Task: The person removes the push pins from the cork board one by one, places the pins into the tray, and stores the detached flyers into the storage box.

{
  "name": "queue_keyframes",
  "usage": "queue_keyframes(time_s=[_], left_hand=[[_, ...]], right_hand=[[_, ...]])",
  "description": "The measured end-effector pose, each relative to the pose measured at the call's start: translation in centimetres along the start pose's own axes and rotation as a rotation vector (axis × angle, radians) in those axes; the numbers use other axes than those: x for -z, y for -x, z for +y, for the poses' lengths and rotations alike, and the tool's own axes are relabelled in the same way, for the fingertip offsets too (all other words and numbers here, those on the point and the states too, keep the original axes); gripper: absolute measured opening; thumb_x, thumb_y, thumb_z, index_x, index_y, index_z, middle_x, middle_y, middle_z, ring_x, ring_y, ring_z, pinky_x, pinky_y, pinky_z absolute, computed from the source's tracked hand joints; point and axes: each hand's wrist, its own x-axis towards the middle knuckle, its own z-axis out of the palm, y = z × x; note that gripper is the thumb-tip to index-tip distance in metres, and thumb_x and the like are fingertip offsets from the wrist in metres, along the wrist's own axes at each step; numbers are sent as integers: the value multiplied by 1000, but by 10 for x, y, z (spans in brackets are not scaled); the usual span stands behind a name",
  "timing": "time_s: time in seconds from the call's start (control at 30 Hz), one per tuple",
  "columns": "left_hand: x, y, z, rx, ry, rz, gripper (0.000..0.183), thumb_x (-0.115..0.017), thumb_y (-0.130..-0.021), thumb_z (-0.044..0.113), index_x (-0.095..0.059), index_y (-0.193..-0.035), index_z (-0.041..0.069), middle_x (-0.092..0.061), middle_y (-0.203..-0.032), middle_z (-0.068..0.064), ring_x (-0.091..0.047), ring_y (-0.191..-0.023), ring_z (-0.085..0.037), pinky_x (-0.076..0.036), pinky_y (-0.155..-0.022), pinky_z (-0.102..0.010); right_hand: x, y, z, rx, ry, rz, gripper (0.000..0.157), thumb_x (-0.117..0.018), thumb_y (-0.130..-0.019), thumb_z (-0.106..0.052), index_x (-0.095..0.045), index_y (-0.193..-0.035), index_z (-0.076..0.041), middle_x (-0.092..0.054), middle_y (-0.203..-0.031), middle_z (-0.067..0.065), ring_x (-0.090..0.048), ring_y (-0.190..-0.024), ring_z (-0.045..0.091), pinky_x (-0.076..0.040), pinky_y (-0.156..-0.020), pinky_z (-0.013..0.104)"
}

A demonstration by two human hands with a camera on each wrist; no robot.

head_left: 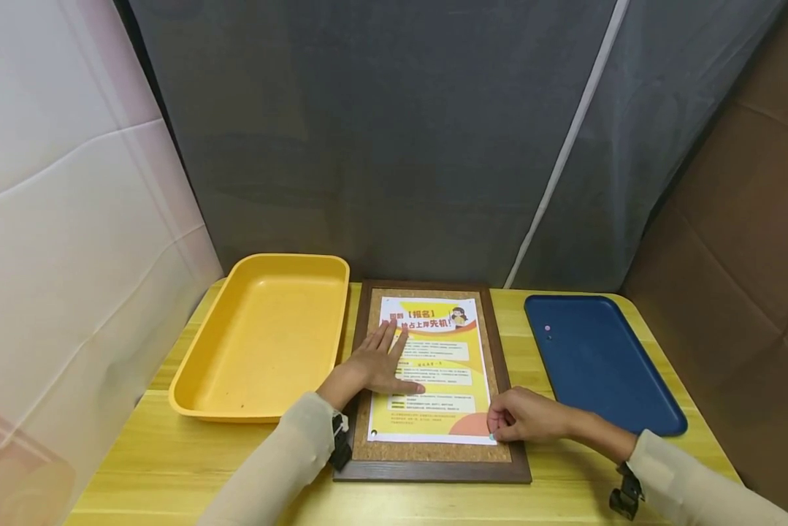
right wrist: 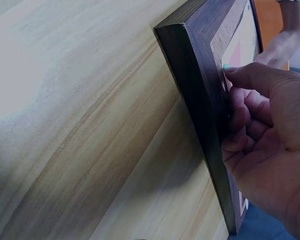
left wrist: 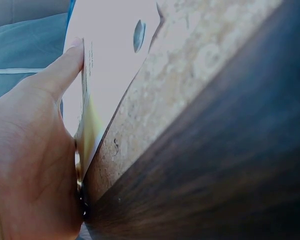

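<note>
A yellow and white printed poster [head_left: 433, 424] lies on a cork board [head_left: 433, 451] with a dark wooden frame [head_left: 433, 472]. My left hand [head_left: 377, 367] rests on the poster's left side, fingers spread. A shiny round thumbtack [head_left: 374, 432] sits at the poster's lower left corner; it shows too as a silvery disc [left wrist: 139, 36] in the left wrist view. At the lower right corner my right hand [head_left: 528, 415] holds a small teal thumbtack [head_left: 492, 437] by thumb and fingertips. In the right wrist view, the thumb tip touches this tack [right wrist: 226, 66], other fingers curled beneath.
Left of the board stands a deep yellow tray [head_left: 193, 365]. To the right lies a shallow blue tray [head_left: 604, 365] with a tiny pink thumbtack [head_left: 548, 328] and a small dark one beside it. A grey curtain [head_left: 400, 146] hangs behind the wooden table [head_left: 137, 467].
</note>
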Motion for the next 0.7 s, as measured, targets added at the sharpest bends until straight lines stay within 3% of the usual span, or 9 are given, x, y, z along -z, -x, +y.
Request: queue_keyframes(time_s=[0.27, 0.47, 0.7], left_hand=[[11, 12, 7, -5, 22, 1, 127, -54, -88, 87, 4, -171, 10, 17, -176, -17, 13, -164, -35, -4, -132, -51], [13, 15, 7, -12, 17, 14, 126, -55, -87, 87, 0, -171, 10, 13, -177, -17, 10, -164, -35, -4, -132, -52], [9, 12, 5, -13, 19, -3, 129, -50, -87, 90, 6, -171, 11, 20, -176, -16, 15, -163, -34, -1, -132, -51]], right_hand=[[-1, 1, 2, 30, -11, 18, 11, -75, -95, -5, -73, -90, -14, -57, -74, -16, -48, -65, -6, -44, -59, 16], [-2, 1, 5, 62, 2, 32, 11, -76, -95, -5, -73, -90, -15, -58, -74, -14, -48, -65, -7, -44, -59, 16], [-1, 2, 3, 73, -57, 10, 8, -74, -96, -5, -74, -92, -12, -60, -75, -13, -48, -66, -7, -44, -58, 15]])
